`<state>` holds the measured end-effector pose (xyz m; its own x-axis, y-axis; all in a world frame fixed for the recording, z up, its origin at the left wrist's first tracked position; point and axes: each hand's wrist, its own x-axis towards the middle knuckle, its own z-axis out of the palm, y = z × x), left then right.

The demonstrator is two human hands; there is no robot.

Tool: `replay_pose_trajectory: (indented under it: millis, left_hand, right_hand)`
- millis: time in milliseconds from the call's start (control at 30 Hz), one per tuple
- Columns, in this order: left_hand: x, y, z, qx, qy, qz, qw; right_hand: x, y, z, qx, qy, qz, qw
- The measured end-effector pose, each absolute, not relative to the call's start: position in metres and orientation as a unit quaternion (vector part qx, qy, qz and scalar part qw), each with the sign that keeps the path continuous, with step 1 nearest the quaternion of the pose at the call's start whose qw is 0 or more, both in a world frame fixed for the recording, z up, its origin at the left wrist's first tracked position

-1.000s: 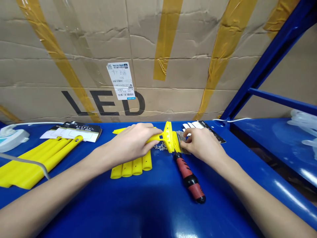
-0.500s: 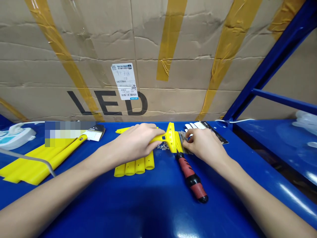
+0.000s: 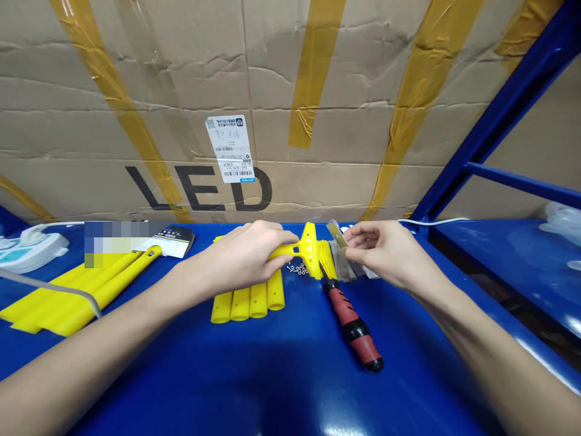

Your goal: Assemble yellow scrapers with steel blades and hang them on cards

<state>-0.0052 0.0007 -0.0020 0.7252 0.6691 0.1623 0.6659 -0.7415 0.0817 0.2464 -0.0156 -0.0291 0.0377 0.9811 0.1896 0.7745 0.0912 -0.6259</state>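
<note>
My left hand (image 3: 242, 257) grips the handle of a yellow plastic scraper (image 3: 310, 249) whose wide head points right. My right hand (image 3: 385, 251) pinches a thin metal blade (image 3: 336, 232), lifted just above and to the right of the scraper head. More flat metal blades (image 3: 345, 268) lie under that hand on the blue table (image 3: 281, 375). Several small screws (image 3: 297, 269) lie below the scraper head. A row of yellow handles (image 3: 249, 301) rests under my left hand.
A red and black screwdriver (image 3: 351, 324) lies near the middle of the table. Long yellow handles (image 3: 77, 293) and printed cards (image 3: 167, 239) lie at the left, with a white power strip (image 3: 27, 251) beyond. A big cardboard box (image 3: 272, 109) stands behind. A blue shelf frame (image 3: 490, 115) is at right.
My right hand has risen from the pile of blades with one blade pinched in its fingers. My left hand keeps hold of the scraper, which has barely moved.
</note>
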Motion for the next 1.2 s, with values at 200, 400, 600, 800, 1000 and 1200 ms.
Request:
replay_pose_trajectory:
  millis: [200,400,600,800,1000,1200]
  left_hand:
    - [-0.009,0.001,0.001,0.928,0.362,0.093,0.014]
    - [-0.010,-0.001,0.002,0.928,0.359,0.096,0.028]
    - [-0.014,0.002,0.003,0.928,0.360,0.085,0.044]
    - [-0.015,0.004,0.004,0.930,0.355,0.080,0.058]
    - [-0.018,0.007,0.002,0.936,0.336,0.080,0.065]
    - [-0.015,0.002,0.005,0.941,0.316,0.088,0.085]
  right_hand:
    - [0.237,-0.017,-0.027,-0.569,-0.608,0.370,0.412]
    - [0.228,-0.020,-0.033,-0.497,-0.592,0.479,0.416]
    - [0.229,-0.020,-0.033,-0.494,-0.582,0.501,0.408]
    - [0.225,-0.021,-0.034,-0.511,-0.540,0.521,0.419]
    - [0.227,-0.023,-0.027,-0.490,-0.515,0.565,0.420]
    - [0.224,-0.024,-0.030,-0.489,-0.535,0.555,0.407]
